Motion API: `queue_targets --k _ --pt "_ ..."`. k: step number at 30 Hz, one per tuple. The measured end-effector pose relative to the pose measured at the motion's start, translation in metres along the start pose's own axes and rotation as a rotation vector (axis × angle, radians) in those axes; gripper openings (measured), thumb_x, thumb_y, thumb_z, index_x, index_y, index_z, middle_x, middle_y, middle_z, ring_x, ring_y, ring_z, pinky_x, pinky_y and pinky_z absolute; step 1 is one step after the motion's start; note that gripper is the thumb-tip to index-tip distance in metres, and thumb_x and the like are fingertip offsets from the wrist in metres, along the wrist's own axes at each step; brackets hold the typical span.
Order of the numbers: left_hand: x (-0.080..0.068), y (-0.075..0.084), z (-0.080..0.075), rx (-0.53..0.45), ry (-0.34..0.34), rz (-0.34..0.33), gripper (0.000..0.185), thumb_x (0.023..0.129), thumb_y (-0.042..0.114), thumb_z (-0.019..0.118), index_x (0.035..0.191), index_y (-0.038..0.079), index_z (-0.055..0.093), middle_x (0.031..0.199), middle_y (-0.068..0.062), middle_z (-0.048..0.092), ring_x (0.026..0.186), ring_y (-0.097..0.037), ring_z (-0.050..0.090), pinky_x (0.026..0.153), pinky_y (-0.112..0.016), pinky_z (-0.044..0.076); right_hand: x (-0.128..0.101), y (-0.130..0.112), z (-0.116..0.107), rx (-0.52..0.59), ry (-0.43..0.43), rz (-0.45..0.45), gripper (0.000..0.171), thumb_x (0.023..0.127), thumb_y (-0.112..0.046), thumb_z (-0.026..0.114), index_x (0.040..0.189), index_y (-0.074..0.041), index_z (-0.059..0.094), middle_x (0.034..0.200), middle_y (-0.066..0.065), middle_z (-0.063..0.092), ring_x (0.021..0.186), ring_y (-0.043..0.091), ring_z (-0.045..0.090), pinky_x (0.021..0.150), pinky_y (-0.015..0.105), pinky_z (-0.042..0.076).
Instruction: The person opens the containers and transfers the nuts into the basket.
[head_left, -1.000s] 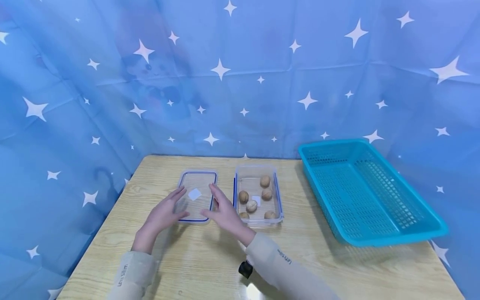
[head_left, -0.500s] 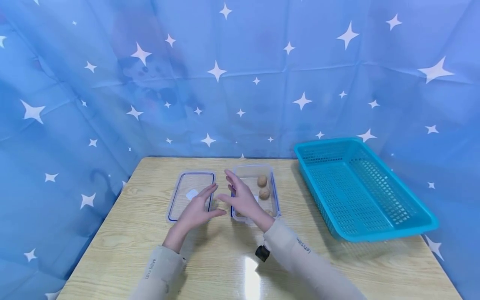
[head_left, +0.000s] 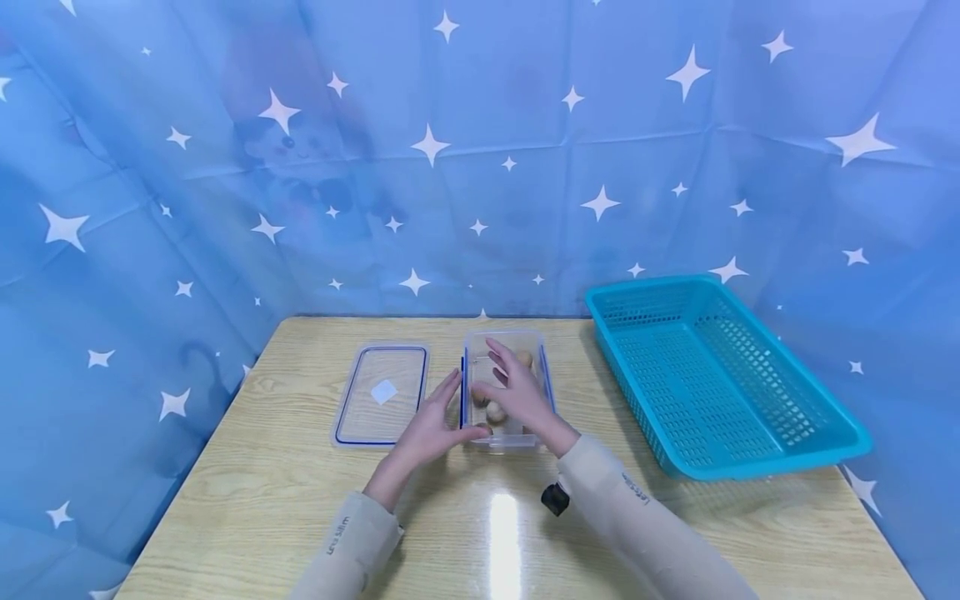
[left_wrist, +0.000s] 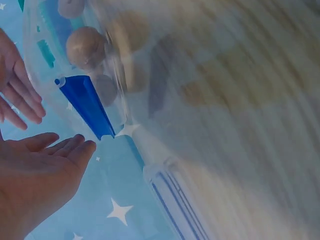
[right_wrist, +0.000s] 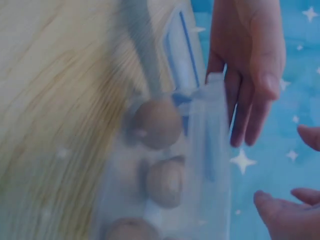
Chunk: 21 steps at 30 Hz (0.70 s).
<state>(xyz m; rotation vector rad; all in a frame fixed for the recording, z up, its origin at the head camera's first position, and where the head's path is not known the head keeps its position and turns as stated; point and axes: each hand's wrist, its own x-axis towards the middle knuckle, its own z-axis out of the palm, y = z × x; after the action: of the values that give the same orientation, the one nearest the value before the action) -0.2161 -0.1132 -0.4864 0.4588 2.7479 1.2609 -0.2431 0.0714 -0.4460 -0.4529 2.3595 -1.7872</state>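
A clear plastic food box (head_left: 546, 375) with blue-edged side flaps holds several walnuts (head_left: 496, 412). My left hand (head_left: 431, 429) is at the box's left side, fingers extended and thumb stretched toward the near left corner. Over the box hovers my right hand (head_left: 521, 398), fingers spread, covering some walnuts in the head view. In the left wrist view, the left hand's fingertips (left_wrist: 87, 147) are just below the hanging blue flap (left_wrist: 87, 105). Neither hand grips anything. The right wrist view shows walnuts (right_wrist: 159, 124) through the clear wall.
Left of the box, a clear lid (head_left: 367, 417) with a blue seal and a white label lies flat on the wooden table (head_left: 285, 483). A turquoise perforated basket (head_left: 705, 392) stands at the right. Behind the table hangs a blue star-patterned curtain (head_left: 480, 183).
Both hands have moved right, from over the lid to the walnut box. The lid and the box keep their places on the table; the head view has shifted slightly.
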Motion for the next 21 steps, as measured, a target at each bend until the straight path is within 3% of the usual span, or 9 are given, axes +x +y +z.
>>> queue_targets --k 13,21 --pt "0.006 -0.002 0.007 0.041 -0.022 -0.016 0.107 0.08 0.042 0.082 0.158 0.003 0.021 0.165 -0.02 0.02 0.149 -0.043 0.027 0.121 -0.057 0.029 0.008 0.035 -0.011 -0.062 0.042 0.047 0.074 0.095 -0.008 0.066 0.156 -0.001 0.025 0.163 0.021 0.023 0.149 0.042 0.028 0.121 0.053 0.031" --pt "0.007 -0.004 0.008 0.023 -0.063 -0.029 0.111 0.078 0.043 0.084 0.159 0.005 0.019 0.167 -0.016 0.016 0.15 -0.042 0.025 0.12 -0.058 0.029 0.009 0.051 -0.009 -0.066 -0.012 0.136 0.067 0.098 -0.011 0.062 0.155 -0.003 0.029 0.163 0.021 0.025 0.147 0.043 0.032 0.116 0.055 0.038"
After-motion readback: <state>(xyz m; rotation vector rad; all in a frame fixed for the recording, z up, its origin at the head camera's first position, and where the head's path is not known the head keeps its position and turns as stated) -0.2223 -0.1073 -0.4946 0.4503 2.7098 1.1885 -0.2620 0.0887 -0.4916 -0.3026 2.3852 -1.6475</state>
